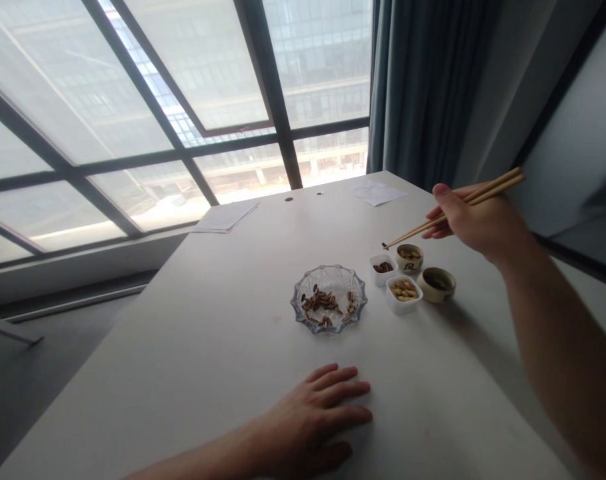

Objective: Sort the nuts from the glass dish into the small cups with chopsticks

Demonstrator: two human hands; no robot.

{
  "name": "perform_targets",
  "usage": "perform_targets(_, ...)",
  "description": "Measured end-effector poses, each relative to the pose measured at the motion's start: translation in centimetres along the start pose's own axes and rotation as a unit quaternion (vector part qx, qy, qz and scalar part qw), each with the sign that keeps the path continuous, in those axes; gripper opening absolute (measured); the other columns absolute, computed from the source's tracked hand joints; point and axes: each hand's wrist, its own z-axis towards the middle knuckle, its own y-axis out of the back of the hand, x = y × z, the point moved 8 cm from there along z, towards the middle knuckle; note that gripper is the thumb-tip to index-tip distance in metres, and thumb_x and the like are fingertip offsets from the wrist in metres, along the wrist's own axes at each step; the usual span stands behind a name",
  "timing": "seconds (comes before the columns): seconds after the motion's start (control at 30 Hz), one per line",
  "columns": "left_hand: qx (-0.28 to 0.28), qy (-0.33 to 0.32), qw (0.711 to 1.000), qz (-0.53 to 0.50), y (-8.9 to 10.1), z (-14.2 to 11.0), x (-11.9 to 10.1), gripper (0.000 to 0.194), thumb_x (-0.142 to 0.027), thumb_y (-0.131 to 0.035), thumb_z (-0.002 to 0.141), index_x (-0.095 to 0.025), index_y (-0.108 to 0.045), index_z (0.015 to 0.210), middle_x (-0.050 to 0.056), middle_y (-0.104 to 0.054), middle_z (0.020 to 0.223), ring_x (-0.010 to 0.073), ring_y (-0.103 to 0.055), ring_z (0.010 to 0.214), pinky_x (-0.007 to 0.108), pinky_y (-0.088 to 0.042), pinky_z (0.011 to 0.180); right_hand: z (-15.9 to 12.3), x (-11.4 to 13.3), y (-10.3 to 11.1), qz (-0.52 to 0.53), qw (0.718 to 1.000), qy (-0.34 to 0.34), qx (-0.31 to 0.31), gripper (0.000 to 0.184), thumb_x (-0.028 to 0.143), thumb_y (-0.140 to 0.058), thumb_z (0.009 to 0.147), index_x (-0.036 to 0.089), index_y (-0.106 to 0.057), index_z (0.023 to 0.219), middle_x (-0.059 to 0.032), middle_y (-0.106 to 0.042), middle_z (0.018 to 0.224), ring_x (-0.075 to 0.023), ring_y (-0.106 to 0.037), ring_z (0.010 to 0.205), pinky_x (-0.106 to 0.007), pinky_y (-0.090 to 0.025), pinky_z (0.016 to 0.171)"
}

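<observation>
My right hand (475, 217) is closed around a pair of wooden chopsticks (453, 210). At their tips is a small dark piece (385, 246), too small to name, above a white square tub (384, 269) of dark brown pieces. A second white tub (404, 295), nearer me, holds yellowish-tan pieces. Beside the tubs stand two small ceramic cups, one with tan pieces (409, 255) and one with dark contents (437, 285). Left of them is a scalloped glass bowl (329, 299) with brown, seed-like pieces in it. My left hand (323, 417) lies flat on the table, fingers spread, in front of the bowl.
Everything stands on a white table (223, 333). Loose papers (226, 217) lie at its far left corner, and another sheet (379, 193) is at the far right. Two small holes mark the far edge. Large windows (193, 67) and a dark curtain (427, 87) are behind.
</observation>
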Motion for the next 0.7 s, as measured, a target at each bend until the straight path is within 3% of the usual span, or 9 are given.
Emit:
perform_targets(0.17, -0.001, -0.001, 1.000, 0.000, 0.1, 0.1, -0.1, 0.060, -0.031, -0.071, 0.096, -0.031, -0.053, 0.152, 0.005, -0.046, 0.169, 0.0346, -0.040, 0.158, 0.053, -0.027, 0.133, 0.6, -1.6, -1.9, -0.047, 0.997, -0.031, 0.060, 0.035, 0.035, -0.070, 0.102, 0.012, -0.072, 0.075, -0.0124, -0.076, 0.067, -0.0210, -0.078, 0.058, -0.025, -0.065, 0.056)
perform_targets(0.33, -0.003, -0.006, 1.000, -0.003, 0.3, 0.1, -0.1, 0.058, -0.031, -0.070, 0.096, -0.031, -0.053, 0.152, 0.006, -0.047, 0.168, 0.0351, -0.041, 0.158, 0.053, -0.028, 0.132, 2.0, -4.7, -4.3, -0.058, 0.991, -0.027, 0.121, 0.039, 0.050, -0.078, 0.094, 0.020, -0.071, 0.071, -0.0097, -0.078, 0.067, -0.0274, -0.080, 0.062, -0.032, -0.067, 0.056)
perform_targets(0.43, 0.000, -0.005, 1.000, -0.003, 0.3, 0.1, -0.2, 0.057, -0.032, -0.069, 0.097, -0.030, -0.053, 0.152, 0.006, -0.047, 0.168, 0.0352, -0.041, 0.158, 0.054, -0.028, 0.132, 2.5, -5.7, -4.6, -0.052, 0.989, -0.023, 0.139, 0.039, 0.054, -0.081, 0.090, 0.022, -0.071, 0.072, -0.0085, -0.078, 0.067, -0.0287, -0.081, 0.063, -0.035, -0.068, 0.057)
perform_targets(0.6, 0.003, -0.002, 1.000, 0.000, 0.1, 0.1, -0.1, 0.058, -0.031, -0.070, 0.096, -0.029, -0.054, 0.152, 0.006, -0.046, 0.169, 0.0345, -0.040, 0.158, 0.054, -0.029, 0.132, 2.1, -4.2, -3.4, -0.020, 0.995, -0.011, 0.101, 0.037, 0.054, -0.080, 0.091, 0.021, -0.073, 0.076, -0.0085, -0.079, 0.070, -0.0279, -0.081, 0.064, -0.036, -0.069, 0.059)
perform_targets(0.7, -0.003, 0.000, 1.000, -0.001, 0.1, 0.0, 0.0, 0.058, -0.031, -0.071, 0.096, -0.030, -0.054, 0.151, 0.005, -0.046, 0.169, 0.0338, -0.039, 0.159, 0.053, -0.028, 0.133, 0.6, -2.4, -3.9, 0.019, 0.992, 0.000, 0.124, 0.039, 0.058, -0.080, 0.091, 0.022, -0.075, 0.078, -0.0082, -0.080, 0.074, -0.0259, -0.081, 0.065, -0.033, -0.069, 0.060)
